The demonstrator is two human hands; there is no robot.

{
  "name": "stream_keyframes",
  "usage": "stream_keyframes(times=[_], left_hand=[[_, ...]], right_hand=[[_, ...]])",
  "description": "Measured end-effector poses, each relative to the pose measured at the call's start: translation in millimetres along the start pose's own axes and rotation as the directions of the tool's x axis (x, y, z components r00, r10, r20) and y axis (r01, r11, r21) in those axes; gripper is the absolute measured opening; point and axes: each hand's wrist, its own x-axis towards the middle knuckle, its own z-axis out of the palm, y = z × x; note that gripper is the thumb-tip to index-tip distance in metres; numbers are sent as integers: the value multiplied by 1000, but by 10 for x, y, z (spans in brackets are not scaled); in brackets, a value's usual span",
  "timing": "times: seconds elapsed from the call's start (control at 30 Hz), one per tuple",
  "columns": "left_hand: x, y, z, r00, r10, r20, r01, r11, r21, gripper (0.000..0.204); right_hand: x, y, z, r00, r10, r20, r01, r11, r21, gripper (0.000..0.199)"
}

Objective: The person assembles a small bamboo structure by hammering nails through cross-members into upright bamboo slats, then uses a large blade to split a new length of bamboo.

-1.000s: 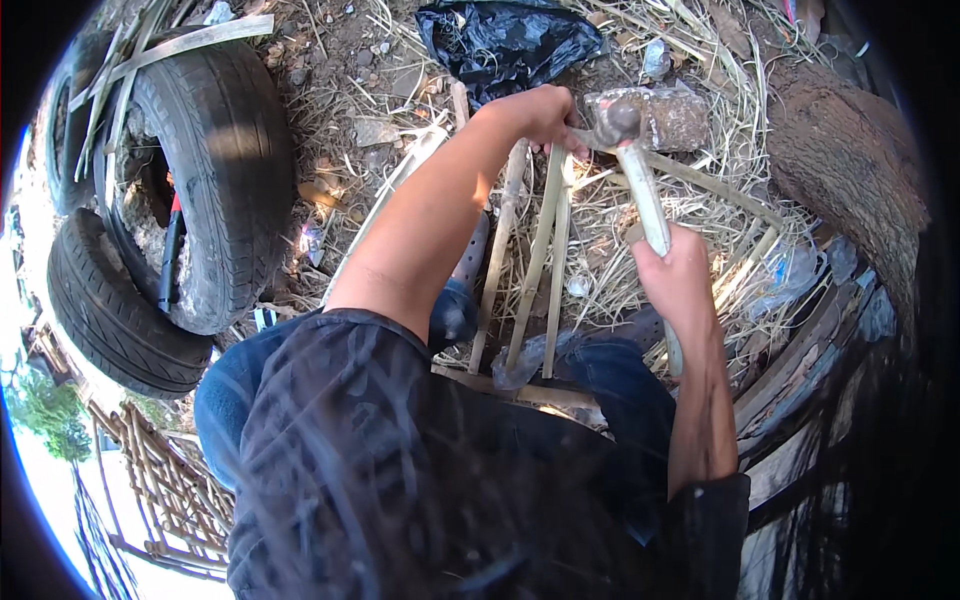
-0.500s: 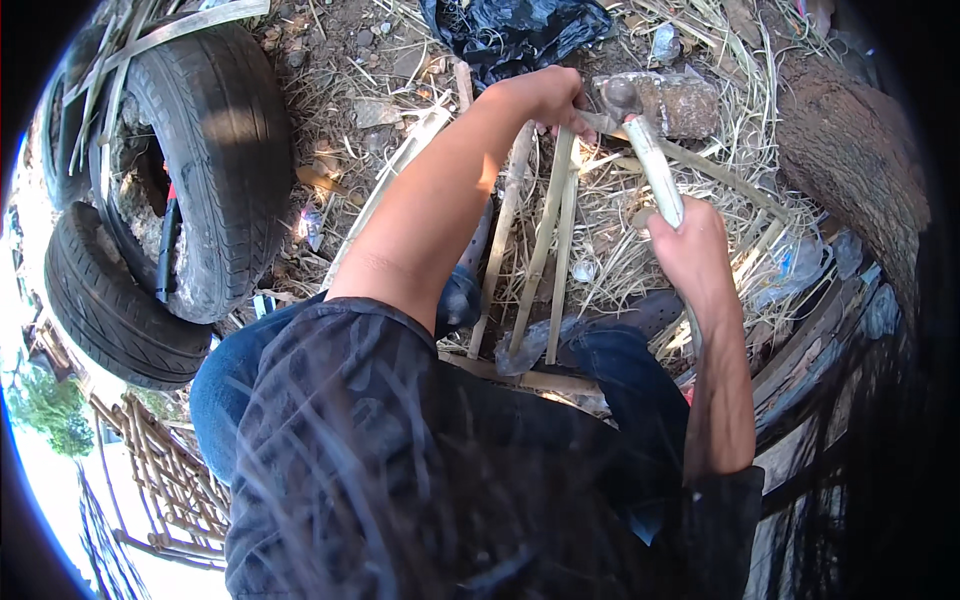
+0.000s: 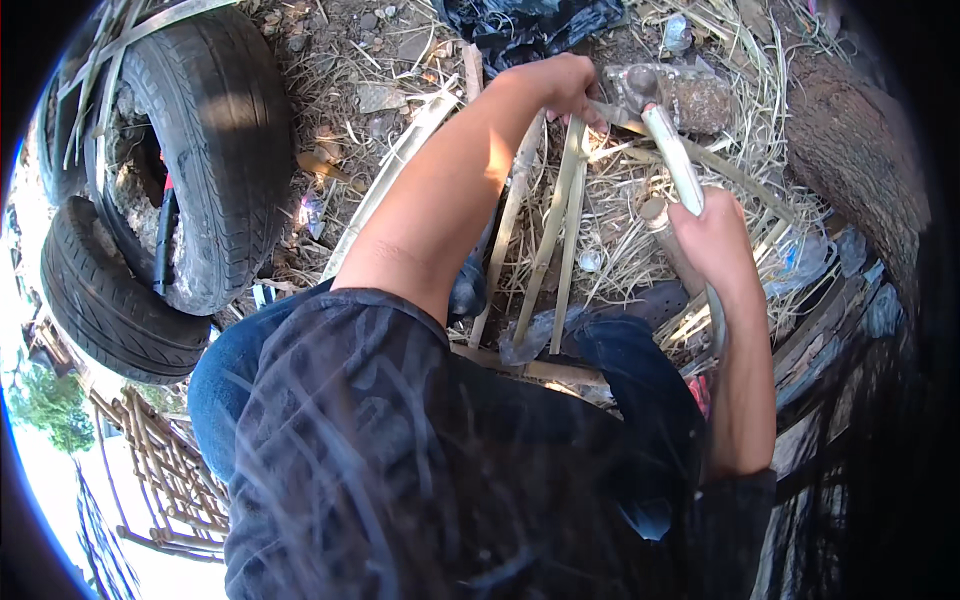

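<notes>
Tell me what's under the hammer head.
The hammer head sits over a grey stone block, beside a bamboo strip the left hand grips. The contact point is hidden.

Left hand [image 3: 562,88] pins a bamboo strip [image 3: 548,235] on a stone [image 3: 690,98] – right hand [image 3: 712,240] grips a hammer [image 3: 672,150] (tyres [image 3: 215,150] nearby)

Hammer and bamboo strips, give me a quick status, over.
Left hand grips bamboo strips against the stone block. Right hand holds the hammer, head at the block. Straw litter around; tyres off left.
</notes>
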Motion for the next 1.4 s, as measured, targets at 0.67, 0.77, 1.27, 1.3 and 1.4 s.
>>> stream_keyframes(times=[0.67, 0.77, 1.27, 1.3, 1.4], left_hand=[[120, -80, -33, 994, -41, 105, 54, 990, -132, 49], [-6, 21, -115, 997, -47, 59, 53, 993, -103, 47], [12, -2, -106, 1000, -21, 16, 23, 997, -77, 50], [48, -75, -121, 998, -19, 54, 25, 995, -102, 50], [136, -86, 97, 999, -11, 41, 16, 993, -121, 47]], right_hand=[[-108, 108, 30, 999, -2, -53, 9, 990, 142, 27], [-23, 90, -58, 989, -127, -70, 129, 991, 19, 25], [-50, 50, -53, 1000, -20, -21, 23, 988, 155, 27], [-88, -68, -42, 996, 70, -46, -59, 976, 210, 26], [82, 152, 60, 987, 153, 54, -152, 988, -17, 24]])
